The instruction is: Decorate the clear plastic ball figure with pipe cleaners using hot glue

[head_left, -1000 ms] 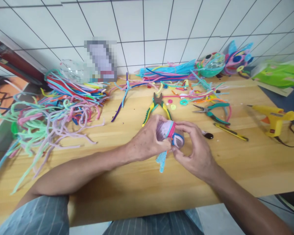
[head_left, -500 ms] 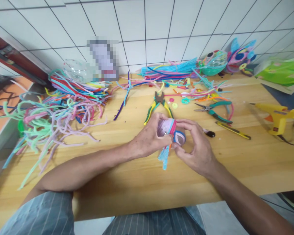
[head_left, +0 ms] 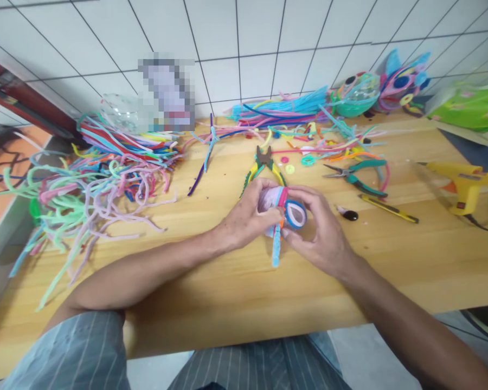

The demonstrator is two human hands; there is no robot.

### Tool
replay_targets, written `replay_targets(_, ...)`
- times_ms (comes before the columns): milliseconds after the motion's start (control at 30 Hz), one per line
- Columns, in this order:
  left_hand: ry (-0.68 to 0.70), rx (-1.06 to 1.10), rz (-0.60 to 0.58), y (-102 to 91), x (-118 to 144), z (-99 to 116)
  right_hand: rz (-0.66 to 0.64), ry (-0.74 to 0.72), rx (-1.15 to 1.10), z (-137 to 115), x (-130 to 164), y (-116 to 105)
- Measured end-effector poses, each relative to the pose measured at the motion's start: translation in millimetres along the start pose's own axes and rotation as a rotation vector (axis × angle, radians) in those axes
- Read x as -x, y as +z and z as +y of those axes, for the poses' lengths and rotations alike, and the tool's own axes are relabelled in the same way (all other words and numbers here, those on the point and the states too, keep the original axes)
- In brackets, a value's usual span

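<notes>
Between my two hands is a small pipe-cleaner craft (head_left: 273, 196), wound in lilac with a pink band and a blue-rimmed round opening at its right end. A light blue fuzzy strip (head_left: 276, 249) hangs below it. My left hand (head_left: 255, 213) wraps around the lilac part, thumb across the front. My right hand (head_left: 319, 230) curves around the blue-rimmed end, its fingers at the top and its thumb below. Just beyond the hands lie cutting pliers (head_left: 264, 160) with yellow and green handles, jaws pointing away.
Loose pipe cleaners (head_left: 101, 184) cover the left side, with a blue bundle (head_left: 284, 108) at the back. On the right lie long-nose pliers (head_left: 355, 176), a utility knife (head_left: 388, 208), a black oval piece (head_left: 350, 215) and a yellow glue gun (head_left: 463, 184). Finished-looking figures (head_left: 404, 84) stand by the wall.
The craft has turned slightly in my hands, so its blue-rimmed opening faces me more. The hanging light blue part now looks narrower. Both hands keep their hold.
</notes>
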State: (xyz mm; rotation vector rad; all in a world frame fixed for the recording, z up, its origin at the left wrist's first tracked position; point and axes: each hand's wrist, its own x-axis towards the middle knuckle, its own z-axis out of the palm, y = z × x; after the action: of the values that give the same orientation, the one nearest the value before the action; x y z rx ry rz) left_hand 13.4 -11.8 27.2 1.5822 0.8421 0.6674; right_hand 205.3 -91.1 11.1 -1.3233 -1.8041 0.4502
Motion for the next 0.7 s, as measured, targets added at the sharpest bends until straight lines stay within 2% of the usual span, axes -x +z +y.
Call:
replay_targets(200, -0.072, 0.102, -0.027, -6.5, -9, 2, -0.049, 0.112, -0.076, -3, -16, -6)
replay_targets(367, 0.003, 0.126, 0.013, -6.8, -6, 6, -0.022, 0.008, 0.015, -10, -23, -5)
replay_targets(533, 0.075, 0.106, 0.027, -2.6, -3, 3, 0.091, -0.128, 0.048, -4, -18, 4)
replay_targets(700, 0.099, 0.046, -0.002, -0.5, -3, -5, 0.118, -0.133, 0.063, 3, -10, 7)
